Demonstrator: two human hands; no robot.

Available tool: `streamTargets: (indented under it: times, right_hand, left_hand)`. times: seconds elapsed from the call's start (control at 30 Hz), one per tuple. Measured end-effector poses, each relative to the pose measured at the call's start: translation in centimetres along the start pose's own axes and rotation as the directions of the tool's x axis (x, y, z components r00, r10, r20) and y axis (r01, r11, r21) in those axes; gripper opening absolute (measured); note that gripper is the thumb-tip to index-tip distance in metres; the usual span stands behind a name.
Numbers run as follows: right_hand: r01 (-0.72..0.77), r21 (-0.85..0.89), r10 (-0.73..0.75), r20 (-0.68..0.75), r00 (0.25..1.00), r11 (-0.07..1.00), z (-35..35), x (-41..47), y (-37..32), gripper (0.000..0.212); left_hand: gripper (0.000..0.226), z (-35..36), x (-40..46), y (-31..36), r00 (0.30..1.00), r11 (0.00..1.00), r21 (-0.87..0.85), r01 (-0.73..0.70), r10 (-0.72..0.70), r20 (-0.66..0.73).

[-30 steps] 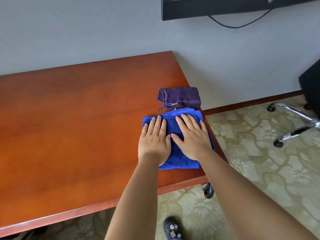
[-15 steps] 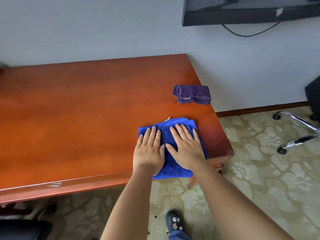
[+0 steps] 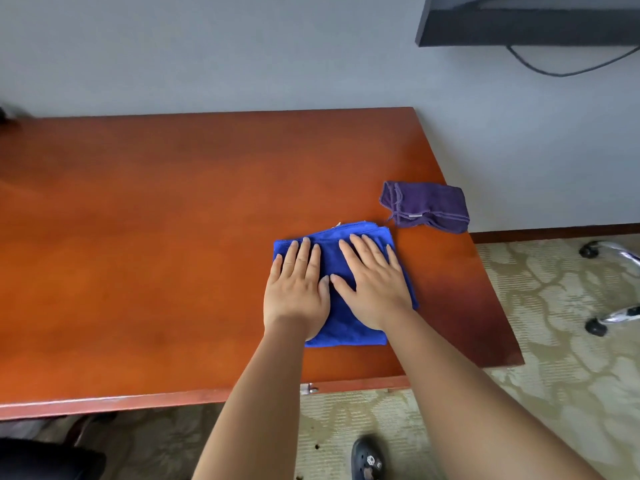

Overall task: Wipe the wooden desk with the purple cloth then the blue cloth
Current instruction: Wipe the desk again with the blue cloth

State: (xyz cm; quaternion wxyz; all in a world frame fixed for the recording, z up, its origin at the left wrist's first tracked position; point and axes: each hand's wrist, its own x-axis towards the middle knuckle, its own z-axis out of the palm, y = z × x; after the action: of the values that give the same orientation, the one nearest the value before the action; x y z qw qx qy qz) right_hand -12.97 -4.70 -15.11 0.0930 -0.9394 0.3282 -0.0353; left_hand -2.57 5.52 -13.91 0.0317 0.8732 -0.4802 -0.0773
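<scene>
along the back of the wooden desk (image 3: 138, 237) runs a grey wall (image 3: 242, 46), with a dark wall-mounted panel (image 3: 519, 26) at upper right and a cable (image 3: 568, 71) sagging below it. right of the desk, chrome chair legs on castors (image 3: 609, 285) stand on patterned carpet (image 3: 554, 341), and a dark shoe (image 3: 367, 459) shows below the desk's near edge. on the desk's right part lies the folded blue cloth (image 3: 346, 327), with both hands flat on it side by side, thumbs nearly touching: the left hand (image 3: 296, 289) on its left half, the right hand (image 3: 375, 282) on its right half, fingers straight and pressing down. the purple cloth (image 3: 426, 206) lies bunched near the desk's right edge, just beyond the blue cloth and apart from both hands.
</scene>
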Motion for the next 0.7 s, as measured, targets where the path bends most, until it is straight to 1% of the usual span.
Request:
streamTargets:
  times: [0.2, 0.37, 0.53, 0.7]
  right_hand:
    - [-0.003, 0.051, 0.006, -0.055, 0.998, 0.999, 0.1, 6.6, 0.0, 0.076]
    - [0.004, 0.056, -0.003, -0.026, 1.000, 0.998, -0.1, 11.1, 0.1, 0.078]
    - [0.053, 0.050, -0.053, 0.013, 0.998, 0.997, -0.5, 15.0, 0.6, 0.079]
    - [0.051, 0.072, -0.051, -0.005, 0.999, 0.996, -0.5, 19.0, 0.6, 0.077]
  left_hand:
    - [0.057, -0.9, 5.8, -1.3, 0.999, 0.999, 0.006, 0.052, -0.052, -0.003]
    - [0.057, -1.9, 10.2, -2.4, 0.997, 0.997, 0.015, 0.076, -0.076, 0.011]
    - [0.056, -2.6, 13.3, -3.2, 0.994, 0.994, 0.020, 0.105, -0.105, 0.004]
    - [0.057, -3.0, 17.1, -4.4, 0.994, 0.994, 0.009, 0.108, -0.108, -0.007]
